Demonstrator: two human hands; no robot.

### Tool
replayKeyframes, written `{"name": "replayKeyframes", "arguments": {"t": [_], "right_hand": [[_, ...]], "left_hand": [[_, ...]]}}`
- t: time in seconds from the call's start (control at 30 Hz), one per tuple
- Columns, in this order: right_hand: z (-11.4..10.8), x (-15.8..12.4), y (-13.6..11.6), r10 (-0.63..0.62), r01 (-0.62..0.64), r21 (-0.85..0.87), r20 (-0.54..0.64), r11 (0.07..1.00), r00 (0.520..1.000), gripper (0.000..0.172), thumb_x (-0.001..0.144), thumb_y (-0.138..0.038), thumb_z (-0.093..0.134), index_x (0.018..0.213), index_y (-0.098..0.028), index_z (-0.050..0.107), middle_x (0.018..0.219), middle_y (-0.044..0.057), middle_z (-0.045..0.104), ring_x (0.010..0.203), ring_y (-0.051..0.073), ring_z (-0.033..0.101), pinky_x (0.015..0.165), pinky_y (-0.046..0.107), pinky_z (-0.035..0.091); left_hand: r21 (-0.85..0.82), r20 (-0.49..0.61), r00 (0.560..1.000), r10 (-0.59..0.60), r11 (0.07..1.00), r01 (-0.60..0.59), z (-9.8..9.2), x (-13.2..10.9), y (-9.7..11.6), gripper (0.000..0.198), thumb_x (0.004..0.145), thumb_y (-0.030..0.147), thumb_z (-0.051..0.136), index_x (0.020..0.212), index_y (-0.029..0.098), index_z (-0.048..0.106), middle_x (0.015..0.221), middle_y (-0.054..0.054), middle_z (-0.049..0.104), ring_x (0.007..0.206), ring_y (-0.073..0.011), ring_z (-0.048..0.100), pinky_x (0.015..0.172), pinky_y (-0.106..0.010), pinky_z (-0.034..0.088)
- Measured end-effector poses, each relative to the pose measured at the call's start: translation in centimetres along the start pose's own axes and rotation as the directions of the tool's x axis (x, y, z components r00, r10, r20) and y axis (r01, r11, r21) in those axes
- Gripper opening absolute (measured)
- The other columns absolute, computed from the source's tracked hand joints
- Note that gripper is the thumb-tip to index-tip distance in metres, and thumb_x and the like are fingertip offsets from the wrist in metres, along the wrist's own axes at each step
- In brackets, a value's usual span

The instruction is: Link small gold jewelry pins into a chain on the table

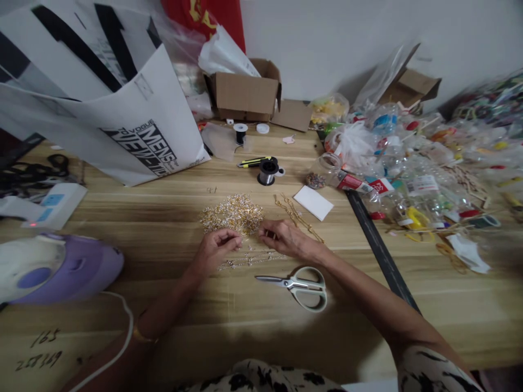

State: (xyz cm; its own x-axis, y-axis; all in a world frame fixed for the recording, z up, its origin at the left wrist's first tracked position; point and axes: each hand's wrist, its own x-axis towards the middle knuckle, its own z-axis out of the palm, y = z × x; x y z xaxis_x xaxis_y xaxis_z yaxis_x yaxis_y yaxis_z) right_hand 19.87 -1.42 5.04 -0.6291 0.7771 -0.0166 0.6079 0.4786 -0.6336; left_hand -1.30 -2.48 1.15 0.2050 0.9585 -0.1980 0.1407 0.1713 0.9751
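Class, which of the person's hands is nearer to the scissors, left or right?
Right. The right hand is just beyond the scissors; the left hand is farther off, beyond them and to their left.

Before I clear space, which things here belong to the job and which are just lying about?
Likely part of the job:
glittering gold-and-silver beaded pile, near left hand and right hand
thin silvery beaded chain
steel scissors with cream handles
slim gold-coloured chains

Apparently just lying about:
white bag with black lettering
purple-and-cream plastic appliance
brown cardboard box
clear plastic bottles
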Motion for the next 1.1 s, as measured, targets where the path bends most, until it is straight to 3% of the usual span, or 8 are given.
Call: {"name": "replayKeyframes", "arguments": {"t": [0.3, 0.5, 0.77, 0.93, 1.1], "right_hand": [[2.7, 0.6, 0.7, -0.036, 0.037, 0.021, -0.043, 0.999, 0.998, 0.009, 0.082, -0.01, 0.049, 0.076, -0.014, 0.054, 0.069, 0.0, 0.055, 0.058, 0.008, 0.045, 0.057, 0.019, 0.031], [3.8, 0.4, 1.6, -0.078, 0.081, 0.017, -0.113, 0.997, 0.99, 0.01, 0.08, -0.008, 0.05, 0.073, -0.015, 0.052, 0.076, 0.002, 0.054, 0.065, 0.01, 0.047, 0.061, 0.02, 0.033], [3.4, -0.2, 1.2, 0.065, -0.026, 0.25, -0.146, 0.968, 0.987, 0.008, 0.082, -0.012, 0.048, 0.077, -0.014, 0.054, 0.063, -0.002, 0.052, 0.054, 0.008, 0.044, 0.052, 0.018, 0.032], [4.6, -0.1, 1.3, 0.13, -0.053, 0.478, -0.129, 0.877, 0.983, 0.005, 0.082, -0.014, 0.048, 0.08, -0.014, 0.053, 0.063, -0.002, 0.058, 0.053, 0.007, 0.052, 0.051, 0.017, 0.037], [5.6, 0.0, 1.4, 0.141, -0.034, 0.565, -0.147, 0.824, 0.979, 0.004, 0.082, -0.017, 0.049, 0.08, -0.014, 0.053, 0.065, -0.001, 0.059, 0.055, 0.008, 0.054, 0.05, 0.016, 0.037]], "left_hand": [[-0.013, 0.033, 0.999, 0.011, 1.0, -0.011, 0.2, 0.3, 0.4, 0.018, 0.066, 0.031, 0.066, 0.066, 0.013, 0.061, 0.059, 0.0, 0.062, 0.057, -0.0115, 0.056, 0.057, -0.022, 0.047], [0.004, 0.052, 0.996, 0.073, 0.997, -0.073, 0.7, 1.0, -0.6, 0.016, 0.069, 0.029, 0.063, 0.068, 0.013, 0.061, 0.061, 0.0, 0.062, 0.058, -0.011, 0.056, 0.057, -0.021, 0.045], [0.066, 0.07, 0.992, 0.106, 0.992, -0.11, 0.9, 1.1, -1.3, 0.016, 0.072, 0.028, 0.061, 0.071, 0.012, 0.061, 0.065, -0.001, 0.062, 0.062, -0.0115, 0.056, 0.06, -0.021, 0.044], [0.067, 0.058, 0.992, 0.116, 0.991, -0.12, 0.9, 1.1, -1.2, 0.016, 0.073, 0.028, 0.061, 0.069, 0.013, 0.061, 0.064, -0.001, 0.061, 0.061, -0.0113, 0.055, 0.059, -0.021, 0.043], [0.07, 0.071, 0.989, 0.128, 0.989, -0.133, 0.9, 1.0, -1.0, 0.014, 0.072, 0.026, 0.062, 0.069, 0.012, 0.062, 0.064, -0.001, 0.061, 0.062, -0.0113, 0.055, 0.059, -0.02, 0.043]]}}
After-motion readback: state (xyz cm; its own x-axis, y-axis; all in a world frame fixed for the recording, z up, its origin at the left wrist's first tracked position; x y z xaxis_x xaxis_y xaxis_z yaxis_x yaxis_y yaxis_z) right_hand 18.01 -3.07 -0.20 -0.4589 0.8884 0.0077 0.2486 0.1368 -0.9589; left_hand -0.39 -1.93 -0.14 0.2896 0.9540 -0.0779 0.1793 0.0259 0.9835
